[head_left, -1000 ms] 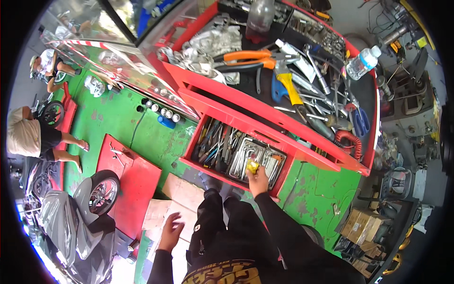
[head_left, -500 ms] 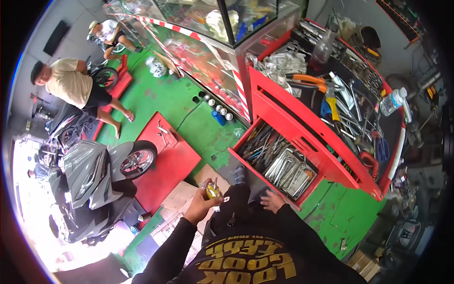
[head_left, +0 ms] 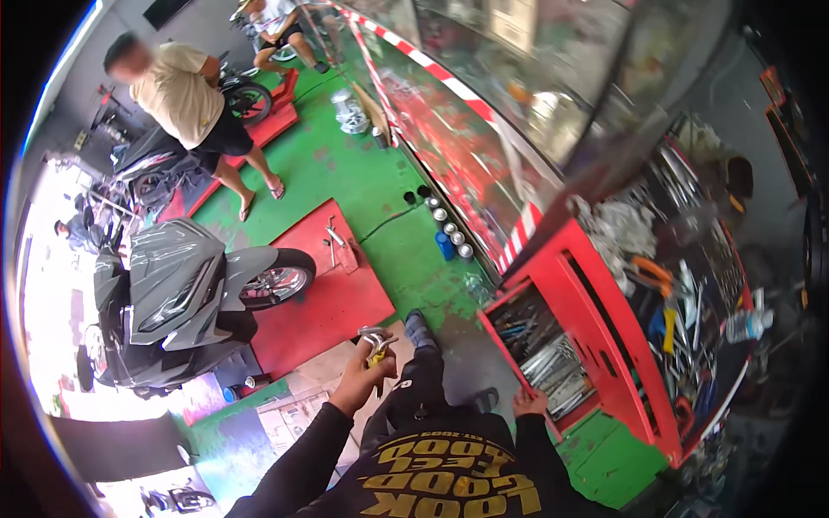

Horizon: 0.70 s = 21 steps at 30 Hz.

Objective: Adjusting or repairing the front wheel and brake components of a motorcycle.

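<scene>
My left hand (head_left: 356,382) is raised in front of me, closed around some small shiny metal pieces with a yellow part (head_left: 377,350); their exact kind is not clear. Lower right, my right hand (head_left: 528,403) is against the near front corner of a pulled-out red drawer (head_left: 511,358), fingers apart and holding nothing. Inside the drawer lie silver wrenches (head_left: 553,367) and, farther back, several dark-handled tools (head_left: 525,324).
A red tool cabinet (head_left: 596,337) with a cluttered top stands right. A grey motorcycle (head_left: 177,289) stands left by a red platform (head_left: 328,315). Spray cans (head_left: 451,235) line a glass case. Two people are at the far left, one standing (head_left: 186,99), one seated (head_left: 278,26).
My right hand has moved from mid-air to the drawer's front, which stands out a little less. My left hand has turned the metal pieces. The whole view has shifted left.
</scene>
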{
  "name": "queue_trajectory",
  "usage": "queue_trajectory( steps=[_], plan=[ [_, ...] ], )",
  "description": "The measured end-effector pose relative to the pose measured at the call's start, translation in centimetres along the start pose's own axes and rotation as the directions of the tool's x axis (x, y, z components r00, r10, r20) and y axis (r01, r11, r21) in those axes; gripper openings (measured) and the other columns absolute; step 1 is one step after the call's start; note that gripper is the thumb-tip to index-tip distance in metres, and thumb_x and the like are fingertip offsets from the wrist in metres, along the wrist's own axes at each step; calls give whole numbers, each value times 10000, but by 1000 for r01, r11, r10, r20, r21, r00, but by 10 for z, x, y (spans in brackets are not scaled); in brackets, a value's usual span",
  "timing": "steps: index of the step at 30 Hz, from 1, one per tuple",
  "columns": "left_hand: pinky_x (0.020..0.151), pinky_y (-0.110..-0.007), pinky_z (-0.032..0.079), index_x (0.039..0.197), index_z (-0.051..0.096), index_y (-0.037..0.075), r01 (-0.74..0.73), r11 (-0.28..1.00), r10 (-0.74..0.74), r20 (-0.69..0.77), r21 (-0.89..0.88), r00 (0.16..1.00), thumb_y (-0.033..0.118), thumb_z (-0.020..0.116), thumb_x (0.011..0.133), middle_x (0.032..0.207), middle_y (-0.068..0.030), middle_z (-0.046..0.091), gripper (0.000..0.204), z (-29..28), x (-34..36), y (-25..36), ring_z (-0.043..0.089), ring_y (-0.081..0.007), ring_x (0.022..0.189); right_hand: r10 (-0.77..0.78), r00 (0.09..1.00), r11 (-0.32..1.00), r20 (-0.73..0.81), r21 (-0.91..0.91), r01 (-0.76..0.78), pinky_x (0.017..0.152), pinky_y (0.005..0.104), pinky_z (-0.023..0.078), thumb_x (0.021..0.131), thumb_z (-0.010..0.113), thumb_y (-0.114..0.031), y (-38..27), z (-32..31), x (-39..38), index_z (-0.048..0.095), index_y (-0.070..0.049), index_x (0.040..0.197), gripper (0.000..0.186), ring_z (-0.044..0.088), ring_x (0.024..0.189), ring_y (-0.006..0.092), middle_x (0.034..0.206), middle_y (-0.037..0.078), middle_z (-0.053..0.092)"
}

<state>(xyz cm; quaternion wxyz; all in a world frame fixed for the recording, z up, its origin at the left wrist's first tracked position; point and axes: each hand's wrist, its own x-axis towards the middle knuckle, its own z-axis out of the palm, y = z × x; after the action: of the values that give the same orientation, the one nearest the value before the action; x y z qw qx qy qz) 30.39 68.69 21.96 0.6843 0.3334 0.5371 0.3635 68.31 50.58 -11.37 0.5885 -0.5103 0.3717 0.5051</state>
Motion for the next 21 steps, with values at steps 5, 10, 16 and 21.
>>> queue_trajectory(
  steps=[5, 10, 16, 21],
  plan=[
    [687, -278, 490, 1194, 572, -2, 1, 980, -5, -21, -198, 1000, -2, 640, 832, 913, -115, 633, 369, -69, 69, 17, 587, -189, 740, -209, 977, 977, -44, -49, 207, 819, 451, 434, 832, 569, -268, -50, 33, 6, 618, -138, 1013, 228, 650, 858, 227, 974, 15, 690],
    [695, -257, 485, 1151, 625, -5, 11, 996, -12, -11, -90, 1000, 17, 642, 859, 925, -99, 659, 293, -129, 110, 58, 596, -164, 754, -141, 984, 770, 106, -613, 177, 793, 406, 419, 928, 462, -367, -66, 134, -13, 608, -141, 1285, 446, 612, 910, 180, 1150, 33, 689],
    [715, -231, 483, 1174, 648, -1, -43, 997, 43, -8, 62, 999, 49, 657, 883, 942, -74, 680, 295, -148, 126, 134, 603, -128, 766, 7, 753, 313, 657, -717, 623, 610, 232, 459, 972, 618, -230, 67, 376, -116, 679, -46, 1086, 224, 619, 699, 118, 885, 68, 710],
    [726, -230, 486, 1229, 636, 10, -119, 985, 115, 34, 125, 993, 54, 660, 890, 965, -63, 685, 343, -149, 136, 168, 605, -123, 771, 305, 180, -96, 935, -158, 983, 683, 273, 467, 925, 662, -202, 171, 535, -319, 672, -31, 986, 181, 618, 738, 165, 848, 43, 692]
  ],
)
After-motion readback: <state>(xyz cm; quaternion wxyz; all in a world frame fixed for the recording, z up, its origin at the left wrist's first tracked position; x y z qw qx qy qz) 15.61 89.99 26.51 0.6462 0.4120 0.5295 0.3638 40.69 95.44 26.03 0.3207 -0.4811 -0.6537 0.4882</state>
